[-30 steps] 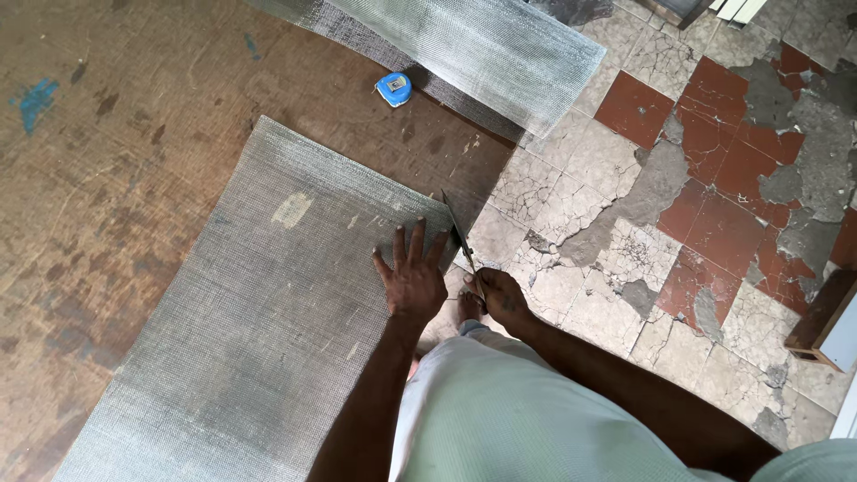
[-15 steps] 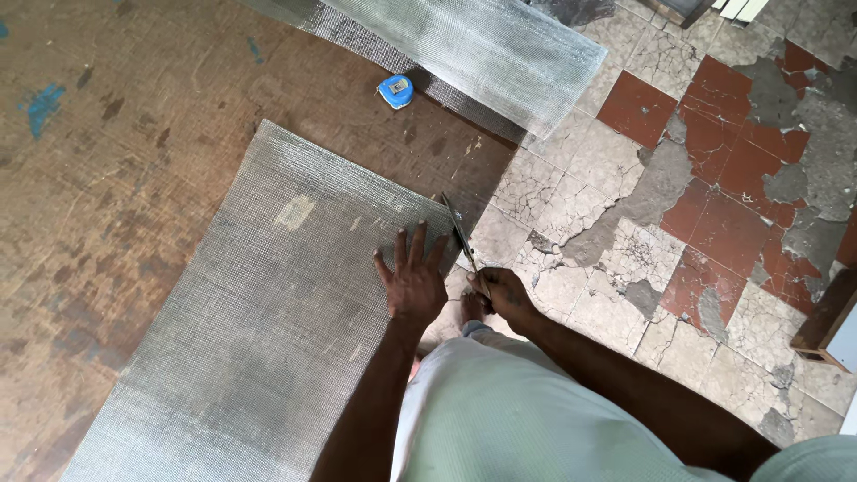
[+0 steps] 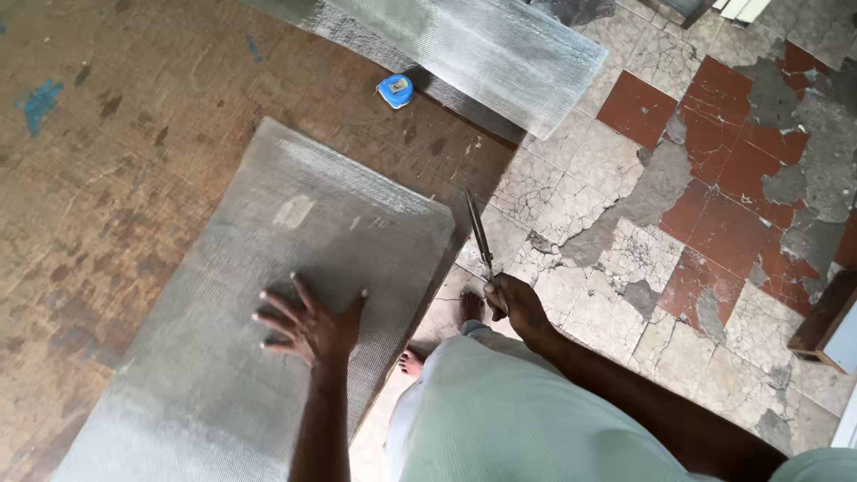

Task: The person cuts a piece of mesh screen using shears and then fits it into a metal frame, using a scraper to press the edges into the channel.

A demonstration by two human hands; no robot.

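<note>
Left hand: spread wide and pressed flat on the grey mesh sheet, fingers fanned toward the far end, holding nothing.
Right hand: closed around the handles of a pair of long scissors, blades pointing away from the body; the blades look nearly shut, though this is hard to tell.
Mesh sheet: lies flat on the brown board under the left hand, its near long edge just beside the board's edge, between the two hands.
Doing it well: as a judgement, the flat palm should keep the sheet from sliding, and the scissors should meet the sheet's edge squarely, with fingers kept clear of the blades.
Tape measure: small, blue, rounded case, well beyond both hands on the board; its face carries a pale round patch.
Pale patch: a small lighter rectangle on the sheet, ahead of the left hand; whether it is a label cannot be told.
Second mesh roll: far beyond the right hand, lying slantwise.
Floor: cracked white and red tiles under the right hand; bare feet near it.
</note>
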